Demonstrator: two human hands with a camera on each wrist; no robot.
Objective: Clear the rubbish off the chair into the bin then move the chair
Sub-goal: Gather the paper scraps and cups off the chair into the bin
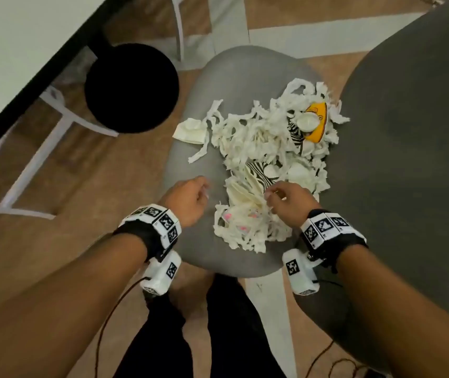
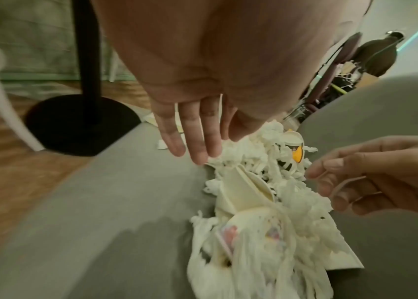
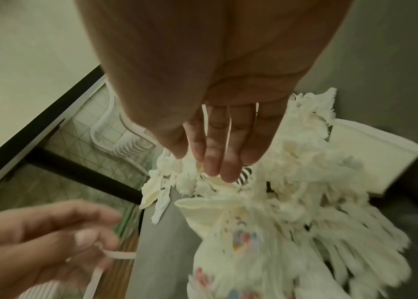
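A grey chair seat [image 1: 201, 255] carries a pile of shredded white paper [image 1: 258, 137]. In the pile lie a yellow paper cup [image 1: 318, 124], a zebra-striped cup [image 1: 258, 173] and a crushed cup with pink print [image 1: 242, 216]. A folded napkin [image 1: 190, 130] sits at the pile's left edge. My left hand [image 1: 204, 190] hovers just left of the pile and pinches a thin paper strip [image 3: 118, 255] under the thumb. My right hand [image 1: 272, 196] is at the pile's near side. Its fingers [image 3: 215, 161] touch the shreds, and a thin strip [image 2: 343, 184] loops through them.
The chair's grey backrest [image 1: 408, 132] rises on the right. A black round table base [image 1: 132, 87] stands on the wooden floor to the left, under a white tabletop [image 1: 13, 50]. White legs of another chair [image 1: 54, 126] cross the floor there. No bin is in view.
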